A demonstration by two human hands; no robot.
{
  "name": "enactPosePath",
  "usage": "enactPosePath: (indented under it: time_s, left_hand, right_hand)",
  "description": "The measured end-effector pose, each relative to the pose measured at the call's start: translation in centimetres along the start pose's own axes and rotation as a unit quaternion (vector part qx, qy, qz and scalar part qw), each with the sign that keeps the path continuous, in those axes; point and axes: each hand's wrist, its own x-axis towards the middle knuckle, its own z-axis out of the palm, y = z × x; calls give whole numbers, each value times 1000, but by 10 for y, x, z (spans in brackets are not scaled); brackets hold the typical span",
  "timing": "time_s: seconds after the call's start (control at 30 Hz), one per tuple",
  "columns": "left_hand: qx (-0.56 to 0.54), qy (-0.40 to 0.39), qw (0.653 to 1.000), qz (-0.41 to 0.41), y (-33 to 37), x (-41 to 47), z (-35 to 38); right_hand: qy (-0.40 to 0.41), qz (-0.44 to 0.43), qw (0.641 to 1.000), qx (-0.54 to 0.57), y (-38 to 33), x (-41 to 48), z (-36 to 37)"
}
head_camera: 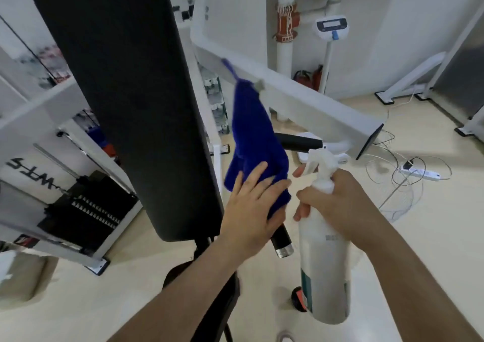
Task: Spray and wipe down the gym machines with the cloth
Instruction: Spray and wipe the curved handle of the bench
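A blue cloth point(248, 132) hangs by its loop from a peg on the white arm point(301, 98) of the gym machine, its lower end draped over a black handle point(281, 241). My left hand point(251, 205) lies on the cloth's lower end with fingers straight, thumb under it against the handle. My right hand point(337, 200) grips the neck of a white spray bottle point(324, 263), index finger by the trigger, nozzle pointing left toward the cloth. The machine's long black back pad point(125, 93) stands upright to the left.
A second black handle point(298, 142) juts out behind the nozzle. A weight stack point(86, 211) sits low left in the white frame. Loose cables and a power strip point(419, 173) lie on the beige floor at right. A scale column point(330, 40) and fire extinguishers point(309, 77) stand by the back wall.
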Motion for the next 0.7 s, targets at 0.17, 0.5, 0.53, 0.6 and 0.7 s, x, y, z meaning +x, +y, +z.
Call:
enactPosePath:
  time_s: [0.17, 0.5, 0.53, 0.6, 0.7]
  left_hand:
    - [-31, -1, 999, 31, 8, -29, 11]
    - [2, 53, 999, 10, -36, -8, -24]
    - [30, 40, 998, 25, -44, -4, -26]
    - [30, 34, 998, 35, -54, 2, -25]
    - [41, 54, 997, 38, -69, 5, -32]
  right_hand:
    - [-53, -35, 997, 53, -17, 22, -20]
    - [-186, -37, 974, 123, -47, 65, 12]
    - [-194, -33, 972, 131, -49, 67, 19]
    - [-201, -24, 970, 135, -53, 69, 30]
    - [-193, -27, 973, 125, -61, 71, 53]
